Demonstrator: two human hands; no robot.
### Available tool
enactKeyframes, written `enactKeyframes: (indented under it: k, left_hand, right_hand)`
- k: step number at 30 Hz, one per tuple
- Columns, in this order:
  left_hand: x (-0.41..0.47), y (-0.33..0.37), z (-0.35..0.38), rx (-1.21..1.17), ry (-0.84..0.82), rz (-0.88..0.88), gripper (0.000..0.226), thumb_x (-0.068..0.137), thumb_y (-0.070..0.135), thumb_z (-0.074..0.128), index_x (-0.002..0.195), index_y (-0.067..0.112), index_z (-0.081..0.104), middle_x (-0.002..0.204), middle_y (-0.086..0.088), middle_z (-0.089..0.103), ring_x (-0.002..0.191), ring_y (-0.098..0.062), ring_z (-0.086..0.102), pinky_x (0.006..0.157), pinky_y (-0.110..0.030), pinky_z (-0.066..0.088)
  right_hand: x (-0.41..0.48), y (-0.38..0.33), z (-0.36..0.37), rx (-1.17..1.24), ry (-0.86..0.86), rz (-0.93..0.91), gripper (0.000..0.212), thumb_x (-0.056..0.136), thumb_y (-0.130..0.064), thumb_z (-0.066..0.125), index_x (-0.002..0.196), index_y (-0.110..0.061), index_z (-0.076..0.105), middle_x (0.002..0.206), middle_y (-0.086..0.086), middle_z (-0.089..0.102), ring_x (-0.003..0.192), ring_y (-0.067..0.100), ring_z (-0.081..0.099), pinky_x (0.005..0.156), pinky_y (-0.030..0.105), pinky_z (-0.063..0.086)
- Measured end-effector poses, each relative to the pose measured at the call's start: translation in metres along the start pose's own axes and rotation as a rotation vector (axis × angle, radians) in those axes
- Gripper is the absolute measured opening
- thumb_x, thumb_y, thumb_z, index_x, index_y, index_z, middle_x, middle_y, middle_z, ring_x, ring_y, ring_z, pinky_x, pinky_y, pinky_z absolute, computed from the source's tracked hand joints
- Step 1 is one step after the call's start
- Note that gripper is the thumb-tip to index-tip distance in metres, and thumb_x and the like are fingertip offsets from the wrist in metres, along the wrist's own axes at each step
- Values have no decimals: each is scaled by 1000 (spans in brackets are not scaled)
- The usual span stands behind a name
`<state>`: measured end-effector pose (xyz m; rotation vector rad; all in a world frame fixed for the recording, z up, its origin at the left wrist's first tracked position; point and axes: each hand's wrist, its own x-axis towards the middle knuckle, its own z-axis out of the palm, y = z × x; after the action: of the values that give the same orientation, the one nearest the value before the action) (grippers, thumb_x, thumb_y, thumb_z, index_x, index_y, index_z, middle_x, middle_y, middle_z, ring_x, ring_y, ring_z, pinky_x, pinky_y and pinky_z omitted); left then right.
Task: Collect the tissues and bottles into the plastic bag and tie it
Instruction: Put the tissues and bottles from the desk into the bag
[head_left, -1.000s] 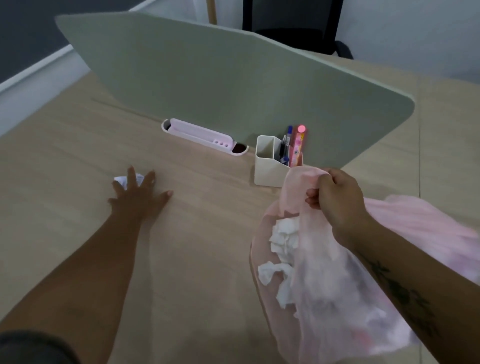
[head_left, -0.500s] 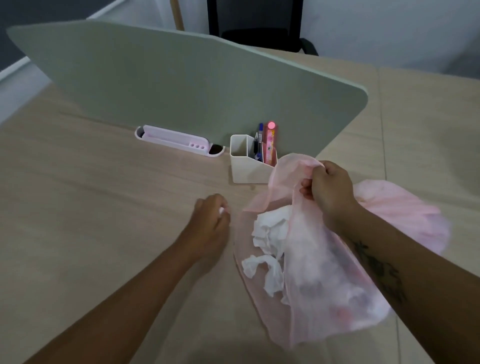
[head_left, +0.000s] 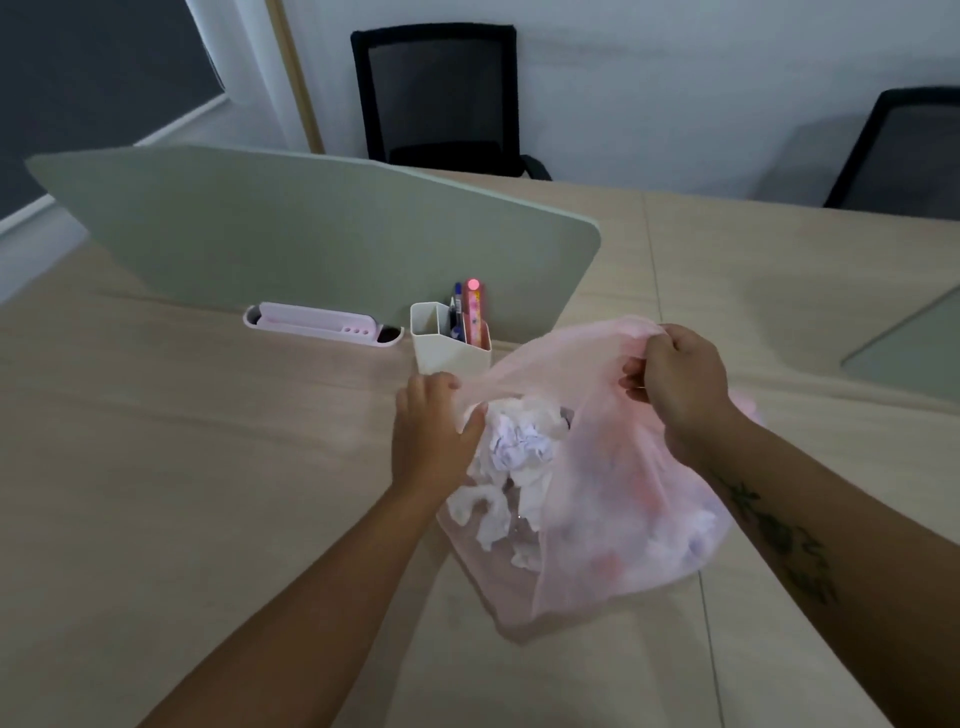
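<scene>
Both grip plastic bag (head_left: 623, 493) now: left hand (head_left: 431, 431) joined right hand (head_left: 675, 384).

A: What can't you make out inside your plastic bag (head_left: 597, 493)?
B: Behind the pink film, right of centre, only blurred pale shapes.
A: And your left hand (head_left: 431, 431)?
B: Its fingertips sit behind the rim, hidden.

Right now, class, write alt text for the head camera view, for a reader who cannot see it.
A pink plastic bag is held open on a wooden table: the right hand pinches its far rim, the left hand grips the near rim. Crumpled white tissues lie inside; a pen holder stands behind.
</scene>
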<state>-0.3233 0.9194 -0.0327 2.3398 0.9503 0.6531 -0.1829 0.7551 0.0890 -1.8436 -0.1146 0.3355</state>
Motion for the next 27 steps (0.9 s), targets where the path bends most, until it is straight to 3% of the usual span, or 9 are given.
enactKeyframes:
  k: [1,3,6,8,13,17,21,23,27]
  left_hand:
    - [0,-7,1,105,94,-37,54,80,47,73,118,13,54,115,-9,52,106,-32,49,84,-41,45]
    - [1,-17,4,115,-12,-212,62,79,50,74,124,16,52,122,-9,50,110,-33,46,87,-42,45]
    - [-4,-29,11,-12,-288,-308,28,97,37,51,82,16,60,95,-11,66,90,-31,60,67,-32,41]
    - [-4,-24,4,-114,-216,-317,35,100,26,44,68,15,52,72,-6,59,76,-29,58,55,-32,35]
    - [30,60,-58,-365,65,-225,27,102,21,39,84,8,54,70,-2,51,66,-21,46,56,-34,33]
    - [41,120,-111,-578,181,-76,36,103,31,41,87,2,54,72,-3,47,61,-15,40,54,-30,34]
    - [24,112,-105,-93,-136,37,35,104,31,38,82,11,56,85,-10,61,78,-28,56,61,-33,37]
    - [36,98,-115,57,-63,20,31,104,24,38,86,7,57,96,-22,64,90,-36,60,70,-35,38]
    - [65,102,-179,45,311,-57,29,103,28,38,89,7,54,86,-15,60,80,-33,55,68,-38,42]
  right_hand:
    - [-3,-1,-6,-3,9,-11,34,94,-2,31,98,-2,64,71,9,59,59,17,52,57,26,49]
    - [-8,-1,-19,-21,37,-34,34,94,-3,31,99,-3,65,71,9,59,60,18,53,61,30,50]
    - [-10,-3,-39,-57,85,-61,34,92,-4,31,98,-5,65,71,9,59,62,21,55,68,37,52]
    - [-8,-9,-55,-102,128,-95,35,92,-7,30,99,-6,65,75,10,61,63,22,58,69,39,53]
    - [10,-45,-98,-117,269,-172,30,95,-10,32,84,-5,60,82,18,64,67,24,59,70,41,53]
    - [20,-66,-126,-203,480,-444,25,90,-19,32,90,-12,56,89,12,61,84,33,60,77,53,54]
    - [17,-41,-125,-611,64,-440,28,97,-14,32,92,-5,58,91,18,65,81,36,64,73,41,52]
    - [17,-31,-125,-862,-142,-399,30,97,-13,32,83,-5,58,87,19,65,79,37,66,69,38,51]
    - [24,-64,-125,-663,101,-615,30,96,-14,36,108,-11,63,106,15,66,97,36,60,81,42,50]
